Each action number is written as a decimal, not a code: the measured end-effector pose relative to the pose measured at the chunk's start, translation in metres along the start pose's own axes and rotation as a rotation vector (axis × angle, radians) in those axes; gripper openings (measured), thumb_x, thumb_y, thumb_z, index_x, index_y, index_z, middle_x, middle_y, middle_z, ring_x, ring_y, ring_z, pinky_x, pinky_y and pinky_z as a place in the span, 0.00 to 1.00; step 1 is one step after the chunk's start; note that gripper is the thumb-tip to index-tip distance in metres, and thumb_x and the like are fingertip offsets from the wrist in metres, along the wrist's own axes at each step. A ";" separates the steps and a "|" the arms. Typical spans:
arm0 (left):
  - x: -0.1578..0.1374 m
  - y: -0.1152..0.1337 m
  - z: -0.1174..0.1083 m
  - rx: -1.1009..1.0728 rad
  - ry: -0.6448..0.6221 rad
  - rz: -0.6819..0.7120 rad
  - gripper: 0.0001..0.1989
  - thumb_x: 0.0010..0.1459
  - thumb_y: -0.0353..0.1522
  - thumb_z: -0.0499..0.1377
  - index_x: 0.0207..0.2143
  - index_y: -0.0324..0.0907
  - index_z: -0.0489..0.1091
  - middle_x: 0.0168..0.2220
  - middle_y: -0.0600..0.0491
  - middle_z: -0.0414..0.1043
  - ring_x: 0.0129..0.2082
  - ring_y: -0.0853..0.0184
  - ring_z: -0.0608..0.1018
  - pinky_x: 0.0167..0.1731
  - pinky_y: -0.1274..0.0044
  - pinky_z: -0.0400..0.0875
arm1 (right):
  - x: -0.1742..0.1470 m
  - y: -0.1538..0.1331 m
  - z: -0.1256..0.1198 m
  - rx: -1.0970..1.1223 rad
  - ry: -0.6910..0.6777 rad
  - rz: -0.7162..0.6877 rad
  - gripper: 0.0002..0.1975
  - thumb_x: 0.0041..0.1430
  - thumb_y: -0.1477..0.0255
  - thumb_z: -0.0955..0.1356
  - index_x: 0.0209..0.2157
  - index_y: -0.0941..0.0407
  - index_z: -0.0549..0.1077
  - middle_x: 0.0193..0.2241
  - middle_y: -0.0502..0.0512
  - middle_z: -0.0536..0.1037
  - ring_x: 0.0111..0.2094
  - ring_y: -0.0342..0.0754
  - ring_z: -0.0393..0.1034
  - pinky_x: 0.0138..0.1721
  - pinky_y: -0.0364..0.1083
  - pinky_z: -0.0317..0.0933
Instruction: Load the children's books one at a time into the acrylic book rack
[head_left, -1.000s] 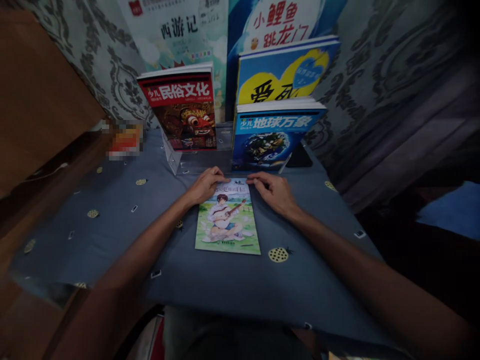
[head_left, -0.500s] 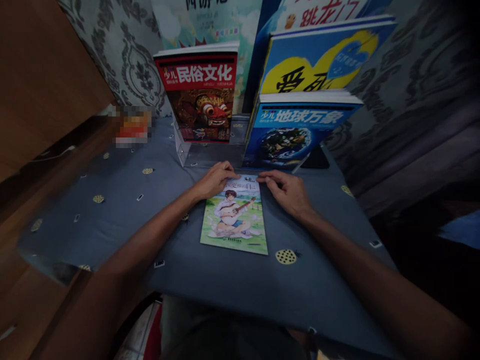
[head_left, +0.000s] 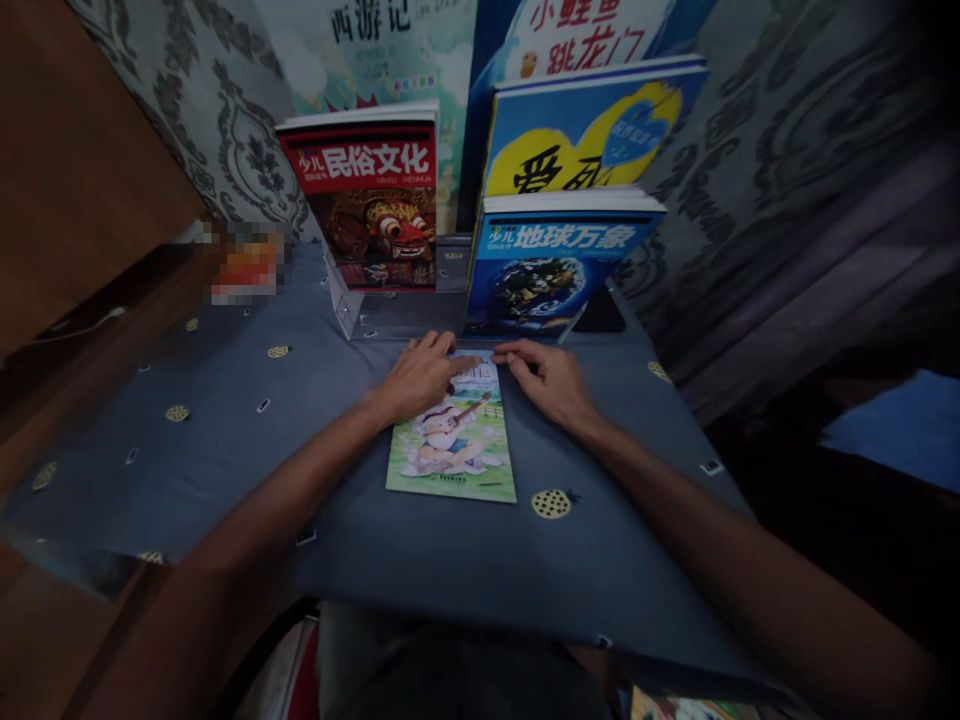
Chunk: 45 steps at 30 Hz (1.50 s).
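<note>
A thin booklet (head_left: 457,450) lies flat on the cloth-covered table, its cover showing a seated figure with a guitar on green grass. My left hand (head_left: 424,375) rests over its upper left part, fingers spread and thumb reaching across the title, hiding some of the cover. At the top right corner is my right hand (head_left: 547,380), its index fingertip at the booklet's edge and its thumb a little apart. The other fingers of that hand are bent and partly hidden.
Just beyond the booklet, a clear stand (head_left: 345,305) holds a red-covered book (head_left: 379,215) and a blue earth book (head_left: 544,270). A yellow-and-blue book (head_left: 585,130) and taller books rise behind. A blurred orange item (head_left: 247,265) sits at the back left of the table (head_left: 225,460).
The view has shifted, so the booklet and stand appear further left. My left hand has slid further over the cover, with its fingers spread more. My right hand stays by the top right corner.
</note>
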<state>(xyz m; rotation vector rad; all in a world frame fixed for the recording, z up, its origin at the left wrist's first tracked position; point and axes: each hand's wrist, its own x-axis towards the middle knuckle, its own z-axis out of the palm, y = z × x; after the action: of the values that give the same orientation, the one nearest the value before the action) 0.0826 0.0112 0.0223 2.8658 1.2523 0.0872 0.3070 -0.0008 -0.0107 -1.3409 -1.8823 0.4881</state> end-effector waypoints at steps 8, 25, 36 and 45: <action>-0.003 0.024 0.001 0.016 0.008 0.022 0.25 0.68 0.27 0.49 0.63 0.54 0.66 0.56 0.44 0.66 0.54 0.53 0.67 0.51 0.62 0.64 | 0.001 0.002 0.001 0.039 0.003 -0.016 0.14 0.62 0.71 0.63 0.42 0.55 0.80 0.36 0.55 0.86 0.30 0.50 0.77 0.32 0.46 0.66; 0.020 0.021 0.005 -0.029 0.037 -0.016 0.26 0.64 0.24 0.48 0.62 0.45 0.66 0.53 0.44 0.66 0.51 0.55 0.68 0.48 0.65 0.67 | 0.004 0.023 0.010 -0.017 -0.013 -0.060 0.18 0.63 0.76 0.62 0.51 0.52 0.75 0.47 0.56 0.82 0.51 0.55 0.75 0.54 0.56 0.66; 0.019 0.021 0.003 -0.076 0.109 -0.001 0.15 0.69 0.33 0.50 0.50 0.40 0.73 0.47 0.45 0.70 0.48 0.57 0.71 0.49 0.67 0.67 | 0.009 0.010 0.001 0.094 -0.051 -0.009 0.18 0.61 0.76 0.62 0.50 0.56 0.74 0.36 0.54 0.84 0.37 0.52 0.76 0.44 0.51 0.66; 0.018 0.061 -0.006 0.091 0.038 -0.173 0.16 0.65 0.40 0.58 0.48 0.36 0.70 0.49 0.38 0.72 0.53 0.49 0.71 0.46 0.63 0.70 | 0.006 0.003 -0.003 0.150 -0.059 0.011 0.18 0.61 0.74 0.61 0.49 0.56 0.74 0.31 0.53 0.83 0.32 0.50 0.76 0.40 0.49 0.66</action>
<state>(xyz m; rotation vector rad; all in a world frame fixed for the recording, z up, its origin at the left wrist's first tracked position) 0.1391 -0.0172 0.0308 2.8272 1.5445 0.0843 0.3104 0.0057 -0.0090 -1.2510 -1.8471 0.6677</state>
